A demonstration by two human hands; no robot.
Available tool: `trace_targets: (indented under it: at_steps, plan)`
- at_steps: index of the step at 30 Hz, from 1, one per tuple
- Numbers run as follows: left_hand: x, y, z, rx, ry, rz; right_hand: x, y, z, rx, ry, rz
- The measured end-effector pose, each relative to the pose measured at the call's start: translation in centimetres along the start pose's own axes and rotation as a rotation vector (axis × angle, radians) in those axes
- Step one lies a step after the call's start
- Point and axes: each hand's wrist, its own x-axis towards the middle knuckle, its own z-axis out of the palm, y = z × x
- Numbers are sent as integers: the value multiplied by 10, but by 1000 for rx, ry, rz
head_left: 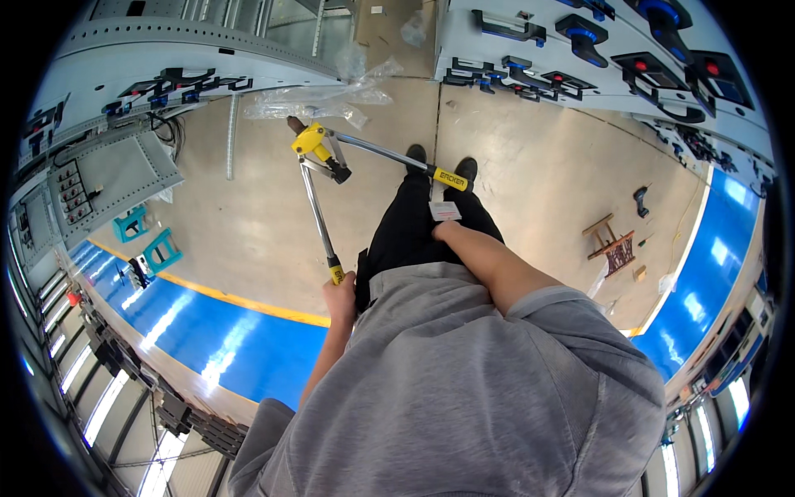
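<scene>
My left hand (pixel 339 300) is closed round the yellow grip at the end of one arm of a long-armed hand riveter (pixel 310 142). Its yellow head, with a brown tip and a black end piece, points away from me over the floor. The second arm slants off to the right, and its yellow grip (pixel 450 178) is held by neither hand, hanging over my shoes. In front of my thighs, my right hand (pixel 445 230) holds a small flat white box or card (pixel 445 211). Its fingers are partly hidden.
Clear plastic film (pixel 323 101) lies on the floor ahead, beside grey cabinets (pixel 199 50). Cabinet doors with black handles (pixel 509 26) stand far right. Teal stools (pixel 160 250) are at left. A wooden stool (pixel 613 248) and a cordless drill (pixel 641 201) sit at right.
</scene>
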Motion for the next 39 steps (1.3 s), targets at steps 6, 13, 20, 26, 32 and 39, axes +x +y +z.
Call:
trace_targets:
  at_steps: [6, 13, 20, 26, 32, 39]
  plan:
    - [3, 2, -6, 78, -29, -10, 0, -2, 19, 149, 181, 38]
    - [19, -27, -14, 116, 14, -10, 13, -15, 36, 245, 334, 27]
    - [12, -29, -16, 53, 32, -41, 24, -25, 37, 304, 398, 41]
    - [7, -29, -15, 104, 20, -18, 26, -20, 39, 298, 433, 51]
    - [6, -24, -13, 150, 12, 20, 24, -13, 40, 256, 471, 63]
    - [7, -13, -9, 147, -46, 24, 28, 1, 36, 128, 511, 55]
